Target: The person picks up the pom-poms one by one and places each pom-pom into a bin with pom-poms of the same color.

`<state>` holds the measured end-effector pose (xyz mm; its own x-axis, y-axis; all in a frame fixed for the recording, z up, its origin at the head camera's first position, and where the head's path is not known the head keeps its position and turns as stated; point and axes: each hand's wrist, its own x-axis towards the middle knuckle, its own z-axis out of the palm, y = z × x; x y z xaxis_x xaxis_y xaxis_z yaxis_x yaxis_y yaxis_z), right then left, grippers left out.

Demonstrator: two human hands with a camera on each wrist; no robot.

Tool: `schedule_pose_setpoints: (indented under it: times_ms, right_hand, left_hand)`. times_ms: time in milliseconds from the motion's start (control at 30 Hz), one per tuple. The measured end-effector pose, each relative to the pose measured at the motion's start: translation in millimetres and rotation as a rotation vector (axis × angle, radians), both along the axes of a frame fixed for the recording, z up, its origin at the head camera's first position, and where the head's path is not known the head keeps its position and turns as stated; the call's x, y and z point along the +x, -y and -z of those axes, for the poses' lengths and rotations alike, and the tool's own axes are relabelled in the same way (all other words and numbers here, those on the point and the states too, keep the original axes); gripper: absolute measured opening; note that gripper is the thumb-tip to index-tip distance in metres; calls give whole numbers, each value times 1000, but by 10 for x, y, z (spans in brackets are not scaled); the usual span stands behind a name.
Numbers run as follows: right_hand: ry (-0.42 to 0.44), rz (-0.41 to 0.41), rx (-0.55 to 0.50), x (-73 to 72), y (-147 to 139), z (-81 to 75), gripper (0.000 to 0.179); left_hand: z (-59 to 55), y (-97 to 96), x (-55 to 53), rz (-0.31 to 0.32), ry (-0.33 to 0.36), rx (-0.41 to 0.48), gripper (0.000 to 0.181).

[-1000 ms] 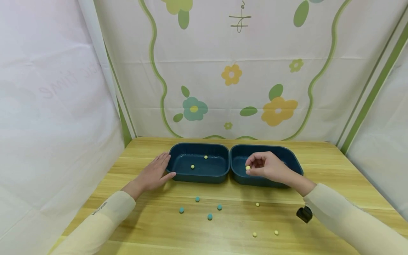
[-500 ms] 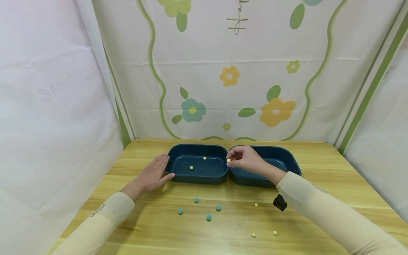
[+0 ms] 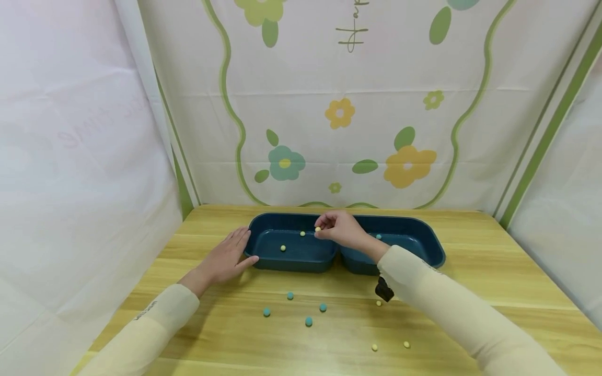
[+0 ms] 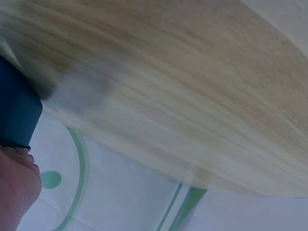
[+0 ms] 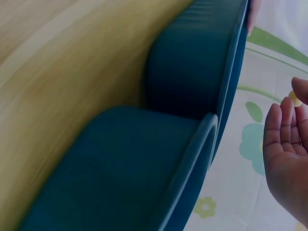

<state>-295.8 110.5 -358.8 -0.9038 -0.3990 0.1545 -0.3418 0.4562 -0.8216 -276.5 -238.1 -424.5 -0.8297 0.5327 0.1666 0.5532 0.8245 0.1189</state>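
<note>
My right hand (image 3: 343, 230) pinches a small yellow ball (image 3: 317, 229) between thumb and fingertips, above the right part of the left dark blue tray (image 3: 291, 265). In the right wrist view the yellow ball (image 5: 295, 99) shows at the fingertips. Two more yellow balls, one of them a near ball (image 3: 283, 248), lie in that tray. My left hand (image 3: 228, 258) rests with straight fingers against the tray's left end, thumb at its front rim. Beside it stands the right tray (image 3: 430, 245), partly hidden by my right hand and wrist, with a blue-green ball (image 3: 378, 237) inside.
Several blue-green balls, among them a front one (image 3: 309, 321), lie on the wooden table (image 3: 226, 334) before the left tray. Yellow balls, including a right one (image 3: 406, 344), lie further right. A flower-patterned curtain (image 3: 301, 104) hangs behind the table.
My right hand has moved left with the yellow ball, from over the right tray to over the left one. The blue-green ball in the right tray has come into view. My left hand stays put.
</note>
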Motion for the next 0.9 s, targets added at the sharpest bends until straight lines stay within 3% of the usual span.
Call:
schedule_pose_setpoints:
  times_ms: [467, 900]
  right_hand:
    - [-7, 64, -16, -203, 331, 232, 9]
    - [15, 114, -15, -297, 540, 300, 8]
  left_hand:
    - [-19, -7, 10, 4, 6, 16, 82]
    - [-26, -2, -2, 11, 9, 4, 83]
